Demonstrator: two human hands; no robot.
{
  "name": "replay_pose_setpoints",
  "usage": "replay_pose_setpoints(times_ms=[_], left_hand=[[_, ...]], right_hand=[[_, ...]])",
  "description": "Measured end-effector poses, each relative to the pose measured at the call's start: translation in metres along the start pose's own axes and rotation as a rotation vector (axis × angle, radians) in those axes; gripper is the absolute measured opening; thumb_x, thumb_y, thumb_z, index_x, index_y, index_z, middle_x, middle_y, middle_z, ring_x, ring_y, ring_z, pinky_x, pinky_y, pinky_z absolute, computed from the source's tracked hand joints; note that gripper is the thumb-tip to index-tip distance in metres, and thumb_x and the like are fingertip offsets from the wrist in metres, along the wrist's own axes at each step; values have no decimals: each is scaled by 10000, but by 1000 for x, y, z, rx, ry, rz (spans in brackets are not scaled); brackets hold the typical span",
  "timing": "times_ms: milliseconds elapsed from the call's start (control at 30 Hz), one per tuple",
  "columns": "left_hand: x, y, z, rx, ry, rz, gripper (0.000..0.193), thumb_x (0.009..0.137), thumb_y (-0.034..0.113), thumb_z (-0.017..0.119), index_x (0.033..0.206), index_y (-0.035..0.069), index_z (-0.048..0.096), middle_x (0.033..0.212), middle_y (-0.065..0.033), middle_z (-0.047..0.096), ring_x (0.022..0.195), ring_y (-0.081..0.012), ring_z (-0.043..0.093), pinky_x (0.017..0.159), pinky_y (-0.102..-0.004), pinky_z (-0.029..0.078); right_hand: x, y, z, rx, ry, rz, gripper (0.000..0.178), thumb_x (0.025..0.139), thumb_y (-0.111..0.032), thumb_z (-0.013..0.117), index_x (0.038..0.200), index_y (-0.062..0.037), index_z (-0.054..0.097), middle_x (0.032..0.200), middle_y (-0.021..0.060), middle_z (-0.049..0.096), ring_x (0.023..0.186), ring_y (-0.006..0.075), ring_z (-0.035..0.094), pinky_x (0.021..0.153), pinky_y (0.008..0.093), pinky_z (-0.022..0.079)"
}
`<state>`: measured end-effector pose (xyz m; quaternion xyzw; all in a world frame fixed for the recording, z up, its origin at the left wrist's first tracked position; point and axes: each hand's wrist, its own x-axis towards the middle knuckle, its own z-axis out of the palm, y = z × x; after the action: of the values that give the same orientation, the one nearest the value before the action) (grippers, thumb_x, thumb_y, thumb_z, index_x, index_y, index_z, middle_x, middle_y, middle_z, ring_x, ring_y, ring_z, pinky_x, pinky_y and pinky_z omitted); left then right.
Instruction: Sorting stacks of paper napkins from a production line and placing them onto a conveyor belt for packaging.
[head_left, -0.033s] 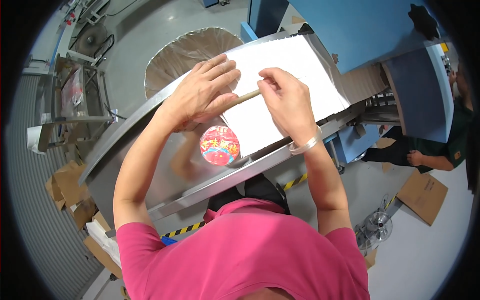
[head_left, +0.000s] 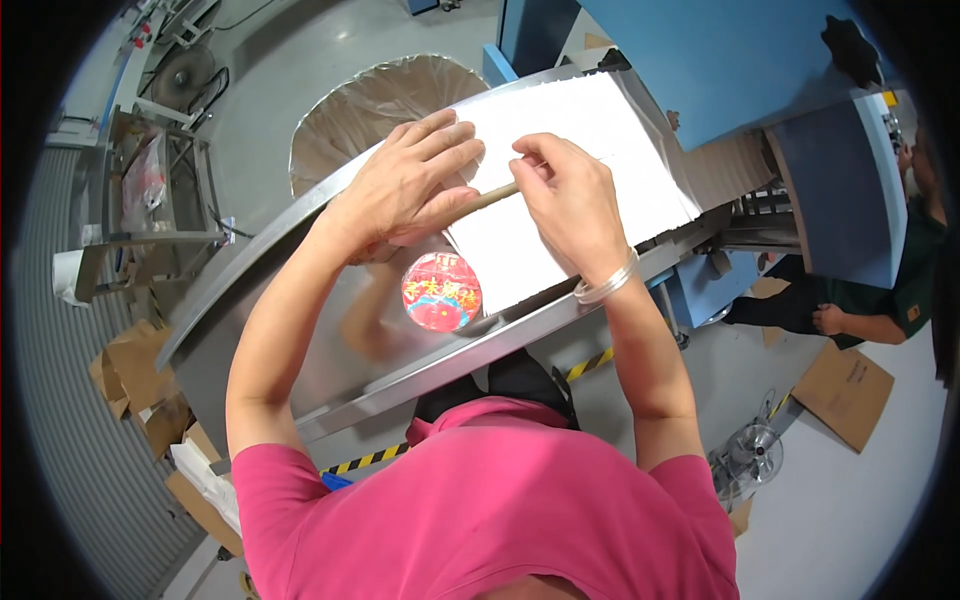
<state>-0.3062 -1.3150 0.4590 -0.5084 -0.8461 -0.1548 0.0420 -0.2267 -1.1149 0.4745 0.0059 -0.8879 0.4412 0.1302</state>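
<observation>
A stack of white sheets (head_left: 560, 130) lies on the metal table, its edges slightly uneven. My left hand (head_left: 415, 175) rests at the stack's left edge, fingers stretched out and palm down. Closed in a pinch over the sheets, my right hand (head_left: 565, 190) grips a thin tan stick (head_left: 492, 196). The stick slants down to the left, and its other end reaches my left thumb; whether the thumb presses on it I cannot tell. Just below, a round red printed disc (head_left: 441, 291) lies on the table beside the stack's near left corner.
The metal table (head_left: 330, 340) has a raised rim. Beyond it stands a large bin with a brownish liner (head_left: 350, 110). Blue machine housing (head_left: 690, 60) borders the stack at the upper right. Another person's hand (head_left: 828, 318) shows at the right, above a flat cardboard piece (head_left: 846, 397).
My right hand has shifted very slightly to the left over the sheets. My left hand stays at the stack's edge.
</observation>
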Motion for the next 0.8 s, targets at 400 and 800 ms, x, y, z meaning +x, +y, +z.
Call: replay_pose_setpoints(times_ms=[400,800], left_hand=[[8,-12,0,-87,48,47,472,813,426,599,1141,89,565,1130,-139,522,1116,-329,447,944,-455,372],[-6,-19,10,18,221,122,435,820,474,589,1027,92,579,1084,-138,519,1090,-325,455,864,-421,404]], right_hand=[[18,-17,31,-537,-12,134,177,825,-203,641,869,-37,681,783,144,652,730,314,642,655,374,506],[5,-20,58,-785,110,55,196,813,-239,666,842,-50,621,820,106,589,817,288,603,643,398,498]])
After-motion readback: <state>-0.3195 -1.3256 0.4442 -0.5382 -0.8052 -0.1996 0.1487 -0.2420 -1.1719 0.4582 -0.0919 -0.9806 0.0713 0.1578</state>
